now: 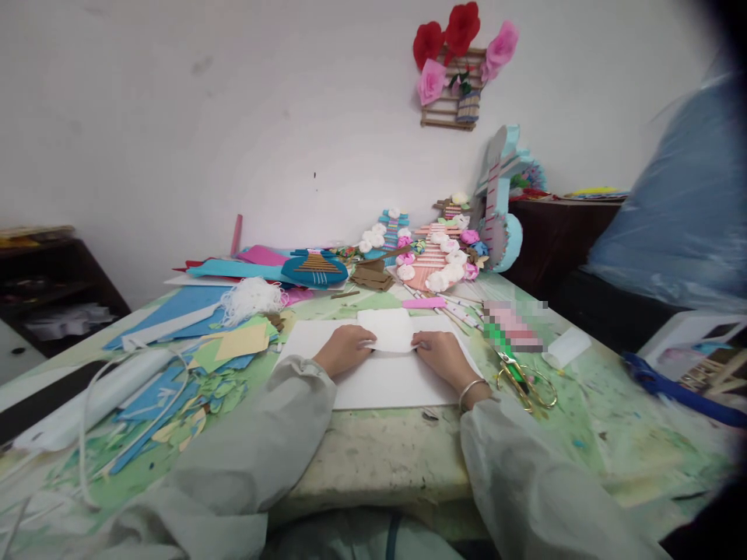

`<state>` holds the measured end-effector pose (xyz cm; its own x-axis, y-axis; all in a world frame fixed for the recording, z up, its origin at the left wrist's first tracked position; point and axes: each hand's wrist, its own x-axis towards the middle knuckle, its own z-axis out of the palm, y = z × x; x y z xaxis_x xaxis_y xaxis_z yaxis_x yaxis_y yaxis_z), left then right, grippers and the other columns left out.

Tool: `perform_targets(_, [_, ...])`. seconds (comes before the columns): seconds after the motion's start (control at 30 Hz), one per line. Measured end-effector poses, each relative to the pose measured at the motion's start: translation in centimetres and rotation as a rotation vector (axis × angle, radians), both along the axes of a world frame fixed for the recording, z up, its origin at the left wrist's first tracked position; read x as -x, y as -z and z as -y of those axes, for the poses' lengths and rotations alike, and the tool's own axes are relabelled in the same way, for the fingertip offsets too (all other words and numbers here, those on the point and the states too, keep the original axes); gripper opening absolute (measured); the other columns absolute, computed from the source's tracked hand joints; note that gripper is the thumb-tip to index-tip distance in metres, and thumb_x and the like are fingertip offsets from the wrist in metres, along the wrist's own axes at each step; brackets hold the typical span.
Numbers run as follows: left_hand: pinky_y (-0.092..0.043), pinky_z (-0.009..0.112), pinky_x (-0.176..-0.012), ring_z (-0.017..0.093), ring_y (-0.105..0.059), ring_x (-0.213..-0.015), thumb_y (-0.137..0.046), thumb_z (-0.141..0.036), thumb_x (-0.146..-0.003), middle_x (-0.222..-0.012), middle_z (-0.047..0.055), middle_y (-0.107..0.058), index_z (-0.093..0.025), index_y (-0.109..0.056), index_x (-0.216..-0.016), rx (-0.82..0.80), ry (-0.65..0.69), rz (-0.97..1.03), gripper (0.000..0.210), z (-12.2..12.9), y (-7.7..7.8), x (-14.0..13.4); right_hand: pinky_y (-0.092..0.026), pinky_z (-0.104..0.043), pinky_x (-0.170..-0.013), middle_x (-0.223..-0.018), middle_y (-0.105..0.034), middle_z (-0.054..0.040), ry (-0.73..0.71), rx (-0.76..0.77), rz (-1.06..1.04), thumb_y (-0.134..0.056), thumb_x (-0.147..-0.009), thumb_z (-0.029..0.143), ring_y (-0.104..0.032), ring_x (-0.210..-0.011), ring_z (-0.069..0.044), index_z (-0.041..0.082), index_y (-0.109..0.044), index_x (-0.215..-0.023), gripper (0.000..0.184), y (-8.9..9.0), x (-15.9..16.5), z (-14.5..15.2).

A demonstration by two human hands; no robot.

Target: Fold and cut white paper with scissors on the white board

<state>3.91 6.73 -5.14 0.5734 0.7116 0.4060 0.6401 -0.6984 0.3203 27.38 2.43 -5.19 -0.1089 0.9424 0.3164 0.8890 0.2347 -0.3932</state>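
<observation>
Between my two hands is a small white piece of paper [392, 330], its top edge standing a little above a larger white sheet or board [382, 389] that lies flat on the table. My left hand [347, 350] pinches the small paper at its left edge. On the opposite edge, the fingers of my right hand [444, 359] are closed on it too. Just right of my right hand, gold-handled scissors [522, 381] rest beside a green object [497, 339]. A pink strip [423, 302] lies behind the white sheet.
White yarn [252, 302], paper scraps [225, 389] and a white cable [85, 435] cover the left side. Craft pieces with paper flowers [435, 260] stand against the wall. A white roll [567, 348] lies at right, near a blue-handled tool [671, 389].
</observation>
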Motion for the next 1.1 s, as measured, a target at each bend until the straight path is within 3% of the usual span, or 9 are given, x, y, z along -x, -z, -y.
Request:
perform_targets(0.27, [-0.049,0.028,-0.086,0.017,-0.066,-0.087,-0.055,-0.011,-0.069,-0.09,0.002,-0.073,-0.02,-0.071,-0.075,0.097,0.017,0.142,0.019,-0.1,0.0,0.8,-0.046,-0.024,-0.089,-0.097,-0.072,0.0003,0.026,0.046,-0.217,-0.059,-0.075,0.018,-0.065,-0.095,-0.016,0.022,-0.073,-0.088,0.02,0.7,-1.0,-0.9])
perform_targets(0.4, [-0.048,0.033,-0.089,0.02,-0.066,-0.091,-0.058,-0.014,-0.072,-0.093,0.006,-0.072,-0.017,-0.072,-0.08,0.033,-0.037,0.148,0.017,-0.6,0.5,0.8,-0.046,-0.024,-0.088,-0.096,-0.072,-0.0012,0.061,0.022,-0.248,-0.06,-0.076,0.021,-0.066,-0.093,-0.016,0.021,-0.073,-0.09,0.019,0.5,-0.8,-0.7])
perform_targets(0.63, [-0.048,0.033,-0.082,0.019,-0.063,-0.084,-0.058,-0.011,-0.073,-0.081,0.006,-0.071,-0.018,-0.071,-0.075,-0.086,0.022,0.048,0.015,-0.6,0.0,0.9,-0.046,-0.023,-0.087,-0.094,-0.073,-0.0014,0.093,-0.008,-0.224,-0.06,-0.078,0.022,-0.066,-0.092,-0.015,0.019,-0.073,-0.09,0.018,0.4,-0.3,-0.6])
perform_targets(0.8, [-0.046,0.029,-0.077,0.018,-0.06,-0.08,-0.059,-0.017,-0.072,-0.082,0.005,-0.068,-0.017,-0.071,-0.073,-0.009,-0.034,0.04,0.012,-0.6,-0.4,1.1,-0.043,-0.024,-0.089,-0.101,-0.071,-0.0028,0.062,0.025,-0.252,-0.06,-0.077,0.021,-0.063,-0.098,-0.017,0.019,-0.072,-0.09,0.019,1.2,-0.8,-1.4])
perform_targets(0.97, [-0.045,0.024,-0.066,0.015,-0.059,-0.071,-0.063,-0.027,-0.069,-0.075,0.003,-0.067,-0.015,-0.07,-0.071,0.211,-0.148,0.145,0.015,-1.4,0.2,1.7,-0.04,-0.027,-0.092,-0.113,-0.066,-0.0065,0.049,0.058,-0.317,-0.059,-0.076,0.024,-0.06,-0.105,-0.019,0.017,-0.068,-0.075,0.011,1.1,-0.9,-1.8])
perform_targets(1.1, [-0.044,0.024,-0.068,0.016,-0.059,-0.074,-0.06,-0.031,-0.07,-0.078,0.003,-0.067,-0.015,-0.07,-0.072,0.256,-0.136,0.163,0.019,-2.0,0.4,2.1,-0.039,-0.028,-0.09,-0.109,-0.067,-0.0084,0.044,0.052,-0.265,-0.059,-0.076,0.024,-0.06,-0.102,-0.02,0.016,-0.065,-0.069,0.012,0.9,-1.0,-2.0])
